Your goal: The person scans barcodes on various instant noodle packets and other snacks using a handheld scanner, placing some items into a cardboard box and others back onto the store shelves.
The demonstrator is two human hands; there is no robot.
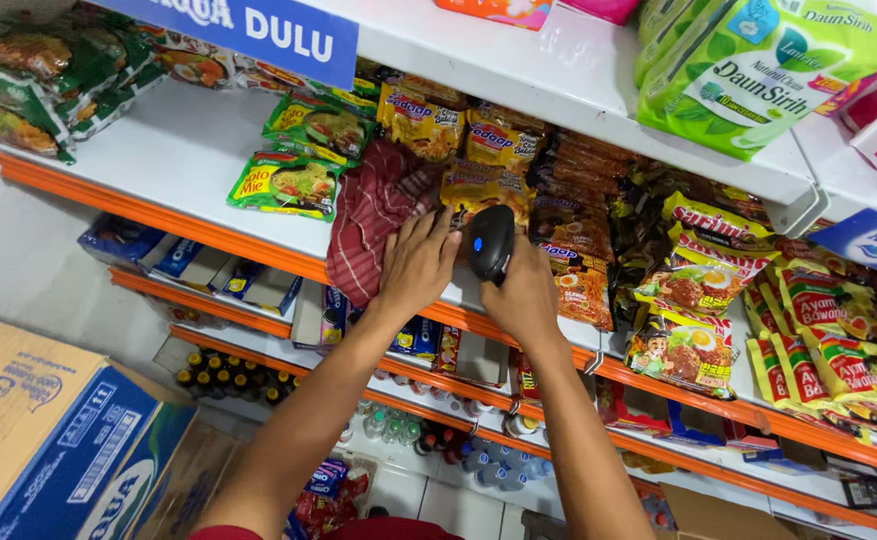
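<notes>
Seen from the head camera, two bare hands reach over one white shelf (189,150) with an orange front edge. The right hand (526,290) is clenched around one black scanner (492,243), which shows a small blue light and points down at the shelf. The left hand (419,262) lies released, fingers spread flat on one red checked cloth (374,205) draped over the shelf edge, just beside the scanner. Two green noodle packets (294,180) lie left of the cloth; three yellow ones (459,135) stand behind it; more packets, too crowded to count, fill the shelf to the right. One blue cardboard box (69,450) sits at lower left, contents hidden. A lower shelf holds a row of dark bottles (234,385).
</notes>
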